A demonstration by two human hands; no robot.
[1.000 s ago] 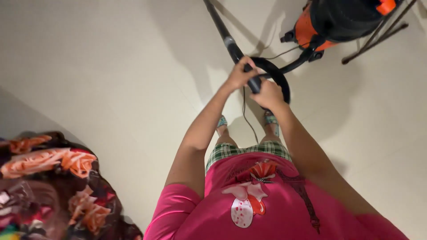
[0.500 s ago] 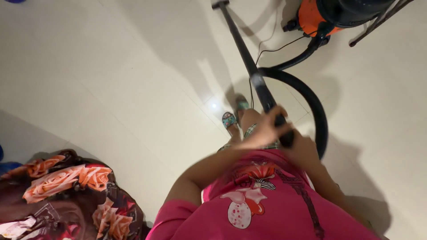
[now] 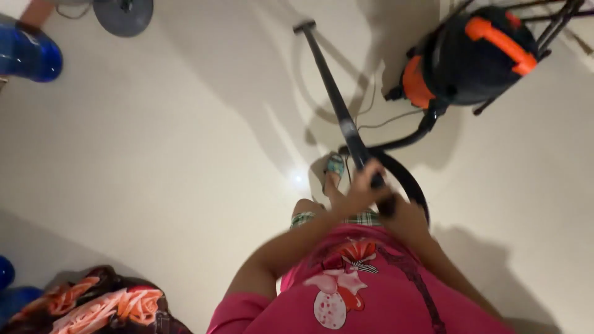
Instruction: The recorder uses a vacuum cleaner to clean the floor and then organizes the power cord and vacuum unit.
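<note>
Near the middle of the pale floor [image 3: 154,154], a black wand [image 3: 337,102] slants from its small nozzle [image 3: 304,26], the far end, down toward the person's body. Both hands grip the wand's near end: the left hand [image 3: 357,193] is curled shut around it, just above the right hand [image 3: 402,216], whose fingers also seem wrapped around it, though blur hides the exact grip. From that end a black hose [image 3: 411,179] loops right of the wand and runs up to a round black vacuum [image 3: 470,59] with an orange handle and band, standing well right of the wand. A thin cord [image 3: 377,117] lies between wand and vacuum. One patterned slipper [image 3: 335,166] shows just left of the wand. Far left of the wand sit a blue container [image 3: 28,55] and a round grey base [image 3: 124,15]. Lower left lies a dark cloth [image 3: 105,306] printed with orange roses.
</note>
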